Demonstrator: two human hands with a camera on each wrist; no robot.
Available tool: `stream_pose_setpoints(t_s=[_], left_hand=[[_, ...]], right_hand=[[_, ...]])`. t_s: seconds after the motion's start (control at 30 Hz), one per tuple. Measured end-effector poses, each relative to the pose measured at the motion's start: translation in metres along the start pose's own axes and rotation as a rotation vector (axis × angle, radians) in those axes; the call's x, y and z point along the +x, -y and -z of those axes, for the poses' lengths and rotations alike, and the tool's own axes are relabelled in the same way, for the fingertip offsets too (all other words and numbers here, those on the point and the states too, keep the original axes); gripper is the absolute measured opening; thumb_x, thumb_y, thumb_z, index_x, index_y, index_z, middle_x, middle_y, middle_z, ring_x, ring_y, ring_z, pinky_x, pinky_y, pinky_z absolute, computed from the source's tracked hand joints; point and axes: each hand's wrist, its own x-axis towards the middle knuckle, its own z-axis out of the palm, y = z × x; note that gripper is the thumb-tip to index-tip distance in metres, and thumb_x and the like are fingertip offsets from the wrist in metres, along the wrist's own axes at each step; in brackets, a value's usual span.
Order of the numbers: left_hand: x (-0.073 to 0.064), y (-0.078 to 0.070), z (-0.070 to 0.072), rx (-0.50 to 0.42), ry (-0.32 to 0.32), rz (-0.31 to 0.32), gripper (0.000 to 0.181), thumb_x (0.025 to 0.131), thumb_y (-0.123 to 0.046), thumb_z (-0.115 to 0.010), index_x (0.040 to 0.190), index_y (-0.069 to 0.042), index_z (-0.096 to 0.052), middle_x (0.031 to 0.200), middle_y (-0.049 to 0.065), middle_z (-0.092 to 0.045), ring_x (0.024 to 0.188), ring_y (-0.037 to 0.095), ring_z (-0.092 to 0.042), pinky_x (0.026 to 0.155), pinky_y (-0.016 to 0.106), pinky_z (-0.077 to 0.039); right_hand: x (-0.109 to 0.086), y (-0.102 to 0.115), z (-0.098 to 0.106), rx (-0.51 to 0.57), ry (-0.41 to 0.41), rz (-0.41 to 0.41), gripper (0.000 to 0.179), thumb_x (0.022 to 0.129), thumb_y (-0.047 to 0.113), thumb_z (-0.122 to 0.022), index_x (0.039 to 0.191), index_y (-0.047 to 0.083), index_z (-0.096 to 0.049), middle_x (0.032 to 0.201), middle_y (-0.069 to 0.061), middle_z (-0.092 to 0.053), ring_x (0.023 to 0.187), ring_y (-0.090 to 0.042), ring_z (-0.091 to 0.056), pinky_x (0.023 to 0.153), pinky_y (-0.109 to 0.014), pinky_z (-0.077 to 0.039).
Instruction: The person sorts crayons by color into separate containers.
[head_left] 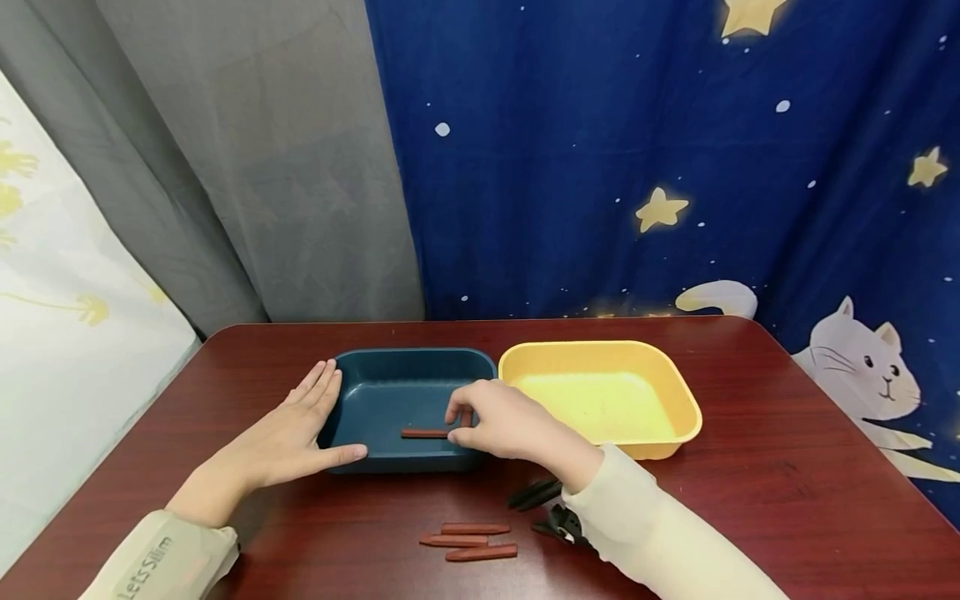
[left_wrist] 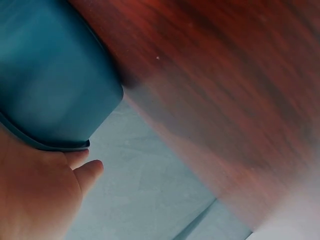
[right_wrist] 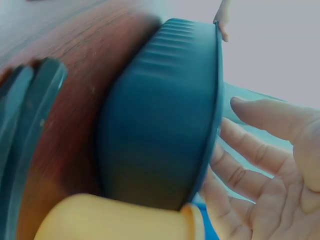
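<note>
My left hand (head_left: 296,437) rests on the left side of the dark blue tray (head_left: 408,462), fingers straight along its rim and thumb over the front corner. My right hand (head_left: 510,421) reaches over the tray's right end. In the right wrist view its thumb and fingers (right_wrist: 255,150) stand apart, with nothing seen between them. A reddish-brown, crayon-like stick (head_left: 423,433) lies in the tray near its front wall, its right end close to my right thumb in the head view. Three similar pointed sticks (head_left: 465,541) lie on the table in front of the tray.
A yellow tray (head_left: 600,400) stands right beside the blue one. Black sticks (head_left: 535,494) and other black pieces (head_left: 561,525) lie partly hidden under my right forearm. The dark red wooden table (head_left: 750,400) ends at a curtain (head_left: 570,167) behind.
</note>
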Motion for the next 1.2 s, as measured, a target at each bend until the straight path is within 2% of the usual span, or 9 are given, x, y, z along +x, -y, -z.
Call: stream_pose_setpoints(t_s=[0.3, 0.53, 0.7, 0.87, 1.2], left_hand=[[0.001, 0.0, 0.001, 0.012, 0.006, -0.002, 0.114, 0.085, -0.073, -0.058, 0.156, 0.006, -0.015, 0.167, 0.02, -0.004, 0.155, 0.038, -0.002, 0.117, 0.066, -0.021], [0.001, -0.001, 0.002, 0.005, 0.004, -0.005, 0.115, 0.085, -0.071, -0.059, 0.156, 0.006, -0.014, 0.167, 0.021, -0.004, 0.155, 0.039, -0.003, 0.116, 0.066, -0.022], [0.002, 0.0, 0.001, -0.003, 0.003, -0.01, 0.116, 0.084, -0.071, -0.06, 0.156, 0.007, -0.014, 0.167, 0.021, -0.004, 0.155, 0.038, -0.001, 0.117, 0.065, -0.02], [0.002, 0.001, 0.0, -0.009, 0.002, -0.012, 0.115, 0.084, -0.07, -0.061, 0.156, 0.007, -0.013, 0.167, 0.021, -0.003, 0.155, 0.037, 0.0, 0.118, 0.065, -0.02], [0.003, 0.001, 0.0, -0.018, 0.008, -0.008, 0.117, 0.084, -0.071, -0.061, 0.156, 0.007, -0.013, 0.167, 0.021, -0.002, 0.156, 0.035, 0.002, 0.119, 0.063, -0.017]], right_hand=[[-0.033, -0.004, 0.012, 0.053, -0.122, 0.079, 0.005, 0.091, 0.018, -0.072, 0.097, 0.018, -0.072, 0.086, 0.009, -0.065, 0.074, -0.006, -0.057, 0.066, -0.022, -0.05], [-0.052, -0.005, 0.01, 0.093, -0.112, 0.133, 0.005, 0.089, 0.013, -0.072, 0.094, 0.015, -0.071, 0.08, 0.009, -0.061, 0.071, -0.002, -0.055, 0.066, -0.02, -0.049], [-0.059, -0.006, 0.002, 0.095, -0.05, 0.149, 0.005, 0.089, 0.013, -0.072, 0.094, 0.015, -0.071, 0.079, 0.01, -0.06, 0.069, 0.001, -0.053, 0.066, -0.018, -0.048], [-0.06, -0.006, -0.011, 0.044, 0.035, 0.139, 0.006, 0.089, 0.016, -0.073, 0.094, 0.014, -0.072, 0.082, 0.011, -0.061, 0.071, 0.0, -0.055, 0.067, -0.016, -0.047], [-0.055, -0.002, -0.032, -0.073, 0.191, 0.079, 0.005, 0.086, 0.022, -0.076, 0.088, 0.025, -0.072, 0.075, 0.018, -0.055, 0.068, 0.004, -0.049, 0.059, -0.016, -0.043]])
